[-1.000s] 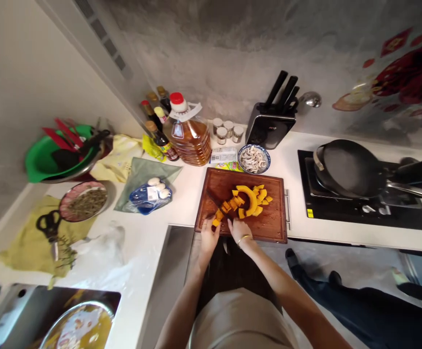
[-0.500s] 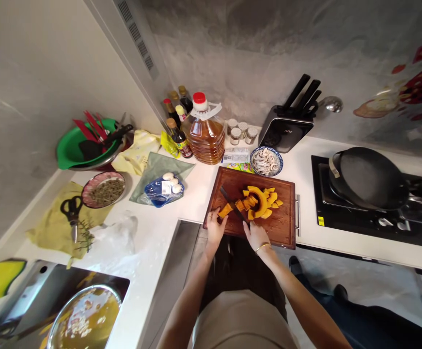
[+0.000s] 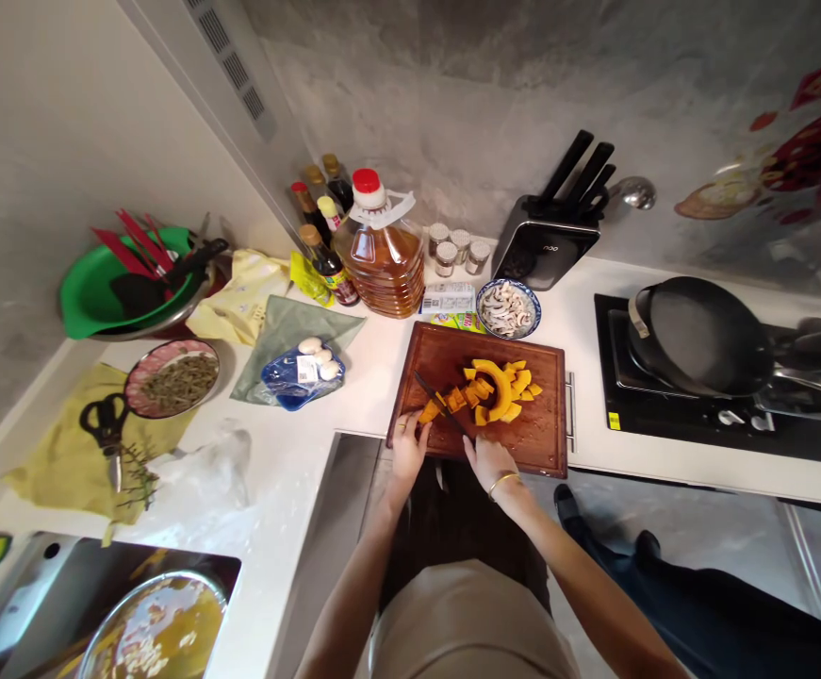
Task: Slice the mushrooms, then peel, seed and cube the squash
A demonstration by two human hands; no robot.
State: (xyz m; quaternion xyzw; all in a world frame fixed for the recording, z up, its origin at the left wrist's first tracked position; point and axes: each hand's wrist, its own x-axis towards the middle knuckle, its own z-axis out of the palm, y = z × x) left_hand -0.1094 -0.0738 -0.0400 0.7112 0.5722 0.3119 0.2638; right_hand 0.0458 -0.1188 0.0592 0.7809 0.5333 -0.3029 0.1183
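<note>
A dark knife [image 3: 443,402] lies across orange pumpkin pieces [image 3: 456,400] on the brown wooden cutting board [image 3: 537,443]. Its handle is in my right hand [image 3: 490,462], closed around it at the board's front edge. My left hand [image 3: 410,445] pinches the left end piece of pumpkin [image 3: 429,411] near the board's left front corner. Right of the knife, a curved pumpkin slice [image 3: 500,391] rests beside several yellow-orange chunks [image 3: 521,383].
Behind the board stand a bowl of sliced mushrooms [image 3: 509,308], a large oil bottle [image 3: 382,259] and a knife block [image 3: 548,247]. A wok [image 3: 707,338] sits on the right-hand stove. Scissors [image 3: 107,424] lie at the left, near the sink. A person's legs [image 3: 665,580] show at lower right.
The view has shifted slightly, so most things appear further left. The knife blade has moved left along the pumpkin pieces, nearer to my left hand.
</note>
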